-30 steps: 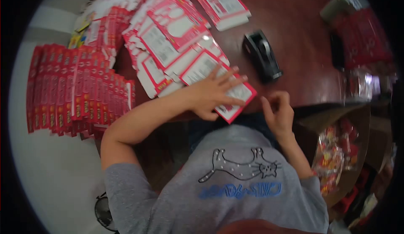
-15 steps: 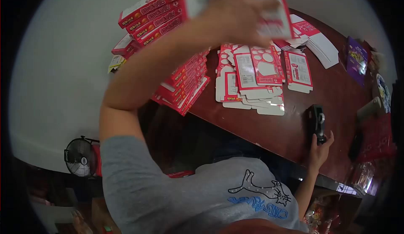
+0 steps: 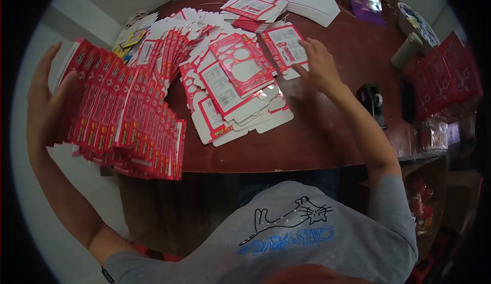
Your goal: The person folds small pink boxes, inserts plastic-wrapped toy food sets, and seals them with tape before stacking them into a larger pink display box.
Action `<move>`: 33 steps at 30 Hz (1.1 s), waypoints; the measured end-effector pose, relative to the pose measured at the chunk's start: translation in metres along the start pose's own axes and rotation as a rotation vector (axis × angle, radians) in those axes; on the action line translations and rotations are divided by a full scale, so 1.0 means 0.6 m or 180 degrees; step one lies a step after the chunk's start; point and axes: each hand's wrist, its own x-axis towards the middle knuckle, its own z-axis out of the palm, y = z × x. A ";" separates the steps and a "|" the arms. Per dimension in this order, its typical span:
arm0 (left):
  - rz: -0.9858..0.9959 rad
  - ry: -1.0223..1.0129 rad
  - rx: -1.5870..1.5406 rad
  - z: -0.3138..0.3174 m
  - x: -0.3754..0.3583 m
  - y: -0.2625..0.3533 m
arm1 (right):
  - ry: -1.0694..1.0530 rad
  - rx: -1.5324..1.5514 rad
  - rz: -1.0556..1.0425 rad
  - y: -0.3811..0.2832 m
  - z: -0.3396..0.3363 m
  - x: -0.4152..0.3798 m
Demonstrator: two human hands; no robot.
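Observation:
At the left, my left hand is open against the top end of a tall stack of red folded boxes, fingers spread. My right hand is open over the table, its fingertips at a flat red and white carton. Between the hands lies a loose pile of flat cartons, some with oval cut-outs. A black tape dispenser stands to the right of my right forearm.
Flat white cartons are stacked at the back of the brown table. A purple packet, a bowl, a grey cylinder and a red bag are at the right.
My left hand has come down from above the pile to the box stack and no longer holds a carton. My right hand has left the tape dispenser and moved to the flat carton. The view has turned.

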 end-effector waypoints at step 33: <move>-0.3032 -0.0945 -0.7091 0.594 0.194 0.473 | -0.0090 0.0664 -0.2060 -0.068 0.160 0.226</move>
